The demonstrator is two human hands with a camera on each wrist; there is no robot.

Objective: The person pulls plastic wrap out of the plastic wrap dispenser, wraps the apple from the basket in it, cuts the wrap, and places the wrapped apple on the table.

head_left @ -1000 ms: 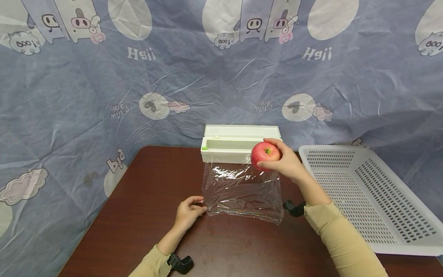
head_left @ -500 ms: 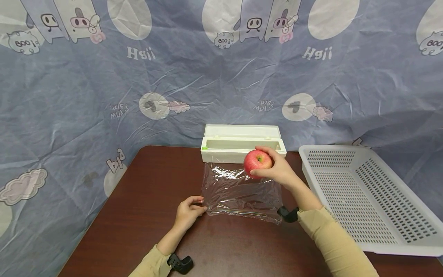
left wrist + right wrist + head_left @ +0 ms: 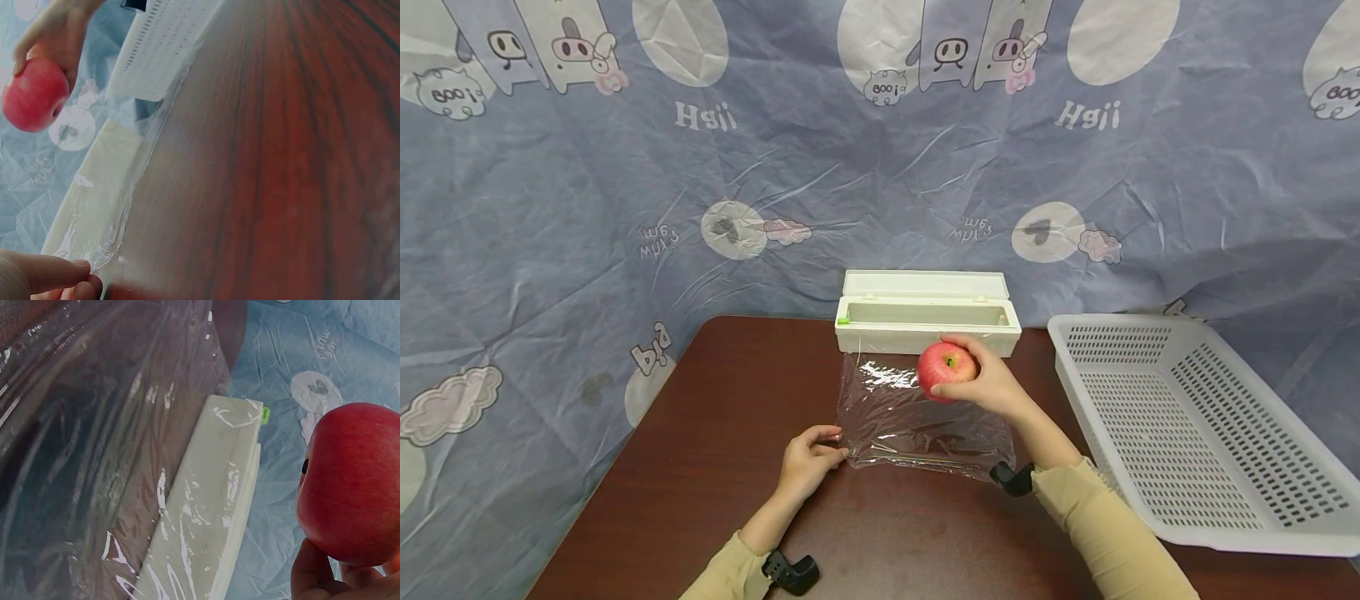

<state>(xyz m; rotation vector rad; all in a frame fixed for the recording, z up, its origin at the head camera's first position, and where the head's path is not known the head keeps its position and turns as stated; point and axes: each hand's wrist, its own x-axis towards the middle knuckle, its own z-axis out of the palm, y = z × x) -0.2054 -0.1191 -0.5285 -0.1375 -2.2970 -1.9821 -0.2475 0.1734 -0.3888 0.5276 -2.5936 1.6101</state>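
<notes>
A red apple (image 3: 945, 371) is gripped in my right hand (image 3: 996, 390), held above a sheet of clear plastic wrap (image 3: 895, 425). The wrap stretches forward from a white wrap dispenser box (image 3: 891, 340), whose lid stands raised. At the near left corner of the sheet, my left hand (image 3: 805, 462) pinches the wrap's edge; the left wrist view shows the thumb and finger (image 3: 59, 275) on that corner. In the right wrist view the apple (image 3: 353, 484) appears beside the box (image 3: 206, 487), with fingers below it.
A white perforated plastic basket (image 3: 1348, 521) stands at the right of the brown table (image 3: 730, 392). Behind the table hangs a blue-grey printed cloth (image 3: 820, 167). A black wrist strap device (image 3: 792, 573) sits at the left wrist.
My right hand has moved left and nearer to me with the apple, from over the dispenser box's right side to over the wrap. My left hand has stayed at the corner.
</notes>
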